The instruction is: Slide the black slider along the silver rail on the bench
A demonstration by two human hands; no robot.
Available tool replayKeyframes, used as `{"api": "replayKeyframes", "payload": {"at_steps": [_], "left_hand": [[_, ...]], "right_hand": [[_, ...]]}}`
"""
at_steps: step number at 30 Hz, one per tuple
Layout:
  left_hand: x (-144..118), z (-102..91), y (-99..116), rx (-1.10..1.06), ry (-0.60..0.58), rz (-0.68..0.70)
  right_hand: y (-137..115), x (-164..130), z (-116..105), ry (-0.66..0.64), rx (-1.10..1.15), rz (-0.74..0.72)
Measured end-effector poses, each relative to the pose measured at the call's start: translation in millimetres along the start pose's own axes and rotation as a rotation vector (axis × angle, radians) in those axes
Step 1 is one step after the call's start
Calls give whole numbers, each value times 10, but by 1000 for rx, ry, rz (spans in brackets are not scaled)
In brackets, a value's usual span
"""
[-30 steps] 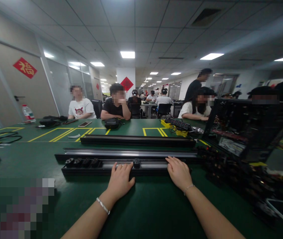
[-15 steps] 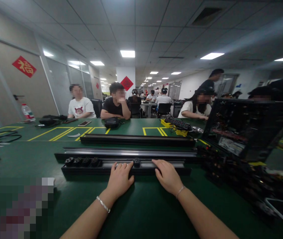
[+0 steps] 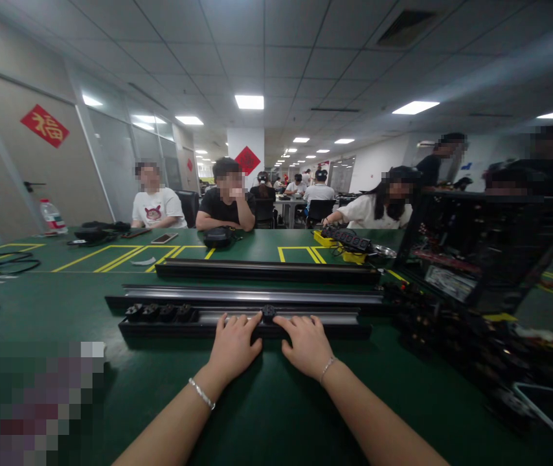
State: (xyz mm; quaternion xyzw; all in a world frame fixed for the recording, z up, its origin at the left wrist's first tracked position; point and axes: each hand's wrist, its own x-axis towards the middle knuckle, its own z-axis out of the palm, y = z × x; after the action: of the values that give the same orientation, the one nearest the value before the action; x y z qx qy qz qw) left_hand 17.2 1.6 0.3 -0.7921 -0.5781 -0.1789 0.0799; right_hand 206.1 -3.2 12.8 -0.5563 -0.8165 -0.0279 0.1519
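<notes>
- An open office room; a green table point(image 3: 276, 414) with yellow marked lines fills the foreground.
- A blurred patch hides the table's corner left of the black rail point(image 3: 245, 327); dark clutter right of the rail is hard to make out.
- The rail is long and slotted, bearing black sockets point(image 3: 160, 313) near its left end.
- The left hand point(image 3: 234, 344) and right hand point(image 3: 307, 343) rest on the rail's middle, fingers spread flat either side of a small black piece point(image 3: 269, 313), gripping nothing.

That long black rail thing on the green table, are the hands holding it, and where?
Neither hand grips it. The left hand and right hand press flat on the long black rail near its middle, either side of a small black socket.
</notes>
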Motion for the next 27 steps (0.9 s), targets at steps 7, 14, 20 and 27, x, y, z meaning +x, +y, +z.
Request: {"api": "replayKeyframes", "payload": {"at_steps": [7,14,20,27], "left_hand": [[-3,8,10,24,-11,4],[-20,5,0,23,21,27],[-22,-7,-4,22,3,27],[-20,-8,0,23,0,22]], "right_hand": [[0,14,-15,-14,1,-12],[29,22,-23,-9,13,-31],[59,33,-25,-13,24,-26],[98,37,-21,-4,7,-32]]}}
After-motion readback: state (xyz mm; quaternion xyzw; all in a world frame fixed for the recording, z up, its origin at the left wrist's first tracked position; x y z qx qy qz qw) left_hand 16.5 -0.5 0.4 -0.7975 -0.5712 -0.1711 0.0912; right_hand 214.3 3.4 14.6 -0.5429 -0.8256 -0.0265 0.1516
